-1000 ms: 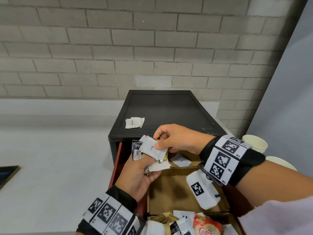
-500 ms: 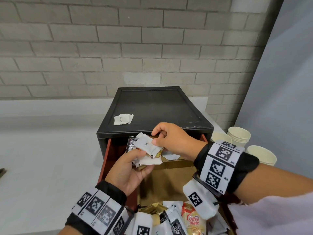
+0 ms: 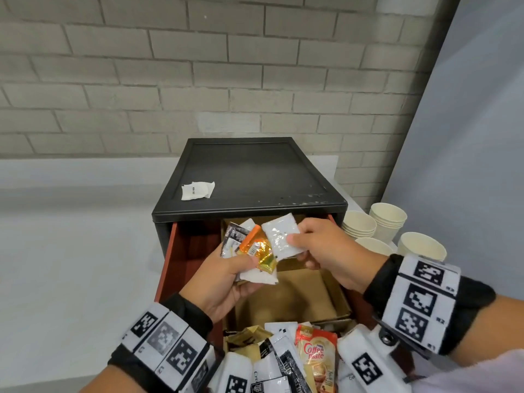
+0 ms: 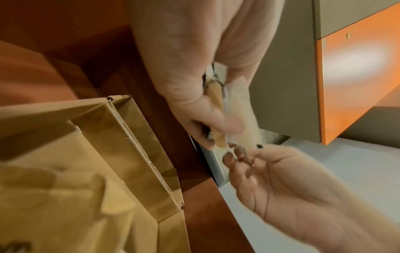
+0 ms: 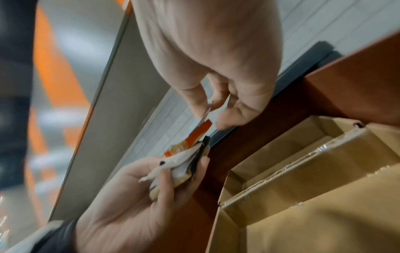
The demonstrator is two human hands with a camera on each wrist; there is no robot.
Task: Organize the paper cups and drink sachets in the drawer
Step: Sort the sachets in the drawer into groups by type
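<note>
A black cabinet (image 3: 249, 177) sits in the middle of the head view on a pale desk (image 3: 71, 251), against a grey brick wall (image 3: 198, 66). One white sachet (image 3: 197, 190) lies alone on the cabinet's top, left of centre. Below the top, the reddish-brown drawer (image 3: 170, 259) is pulled out toward the bottom of the frame. Inside it is a brown cardboard box (image 3: 295, 299), with a second cardboard compartment behind it under the cabinet's edge. At the bottom centre of the frame, a heap of sachets (image 3: 283, 358) fills the nearest part of the drawer; one red and cream packet (image 3: 314, 355) reads "Coffee mate". At the right, beside the cabinet, stand stacks of paper cups (image 3: 388, 222), cream-coloured and upright, close together.

Both hands hover over the drawer, in front of the cabinet's opening, and hide part of the rear compartment. The left hand (image 3: 226, 279) is curled around a fanned bunch of sachets (image 3: 246, 251): a black and white one, an orange and gold one, and white ones beneath, with the thumb pressed on top. The right hand (image 3: 326, 251) pinches a white sachet (image 3: 280, 236) between thumb and fingertips, its lower edge touching the bunch. The wrist views are blurred, yet show the same two grips above the cardboard box.
</note>
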